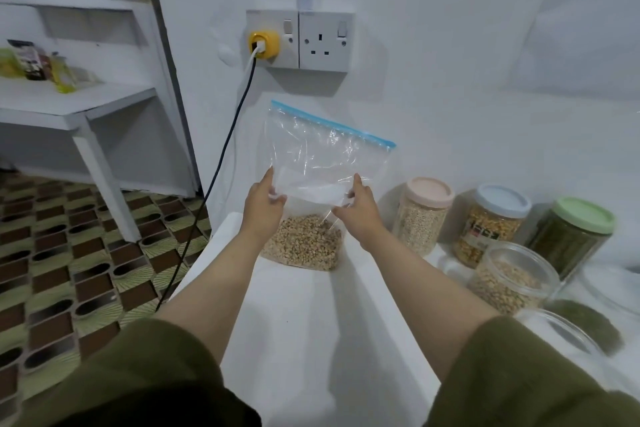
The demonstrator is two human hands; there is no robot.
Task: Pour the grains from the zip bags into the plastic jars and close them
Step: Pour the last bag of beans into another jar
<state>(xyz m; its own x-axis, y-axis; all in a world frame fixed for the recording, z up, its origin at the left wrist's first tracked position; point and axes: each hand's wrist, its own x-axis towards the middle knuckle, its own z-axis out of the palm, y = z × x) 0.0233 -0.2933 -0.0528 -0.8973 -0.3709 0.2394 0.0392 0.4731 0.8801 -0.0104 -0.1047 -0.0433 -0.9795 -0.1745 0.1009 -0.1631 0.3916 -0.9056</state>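
Note:
A clear zip bag (322, 163) with a blue seal strip stands upright at the back of the white table (294, 322), its bottom filled with beige grains (304, 243). My left hand (263, 204) pinches the bag's left side at mid-height. My right hand (356, 211) pinches its right side. To the right stand three lidded jars: pink lid (424, 215), blue lid (491, 225), green lid (571, 239). In front of them an open jar (512, 277) holds beige grains. Another open clear jar (568, 340) sits nearer, by green grains.
A wall socket (301, 42) with a yellow plug (264, 43) and a hanging cable (225, 149) is behind the bag. A white shelf (69, 100) with bottles stands at the left over a patterned floor (69, 270). The table's left edge runs beside my left arm.

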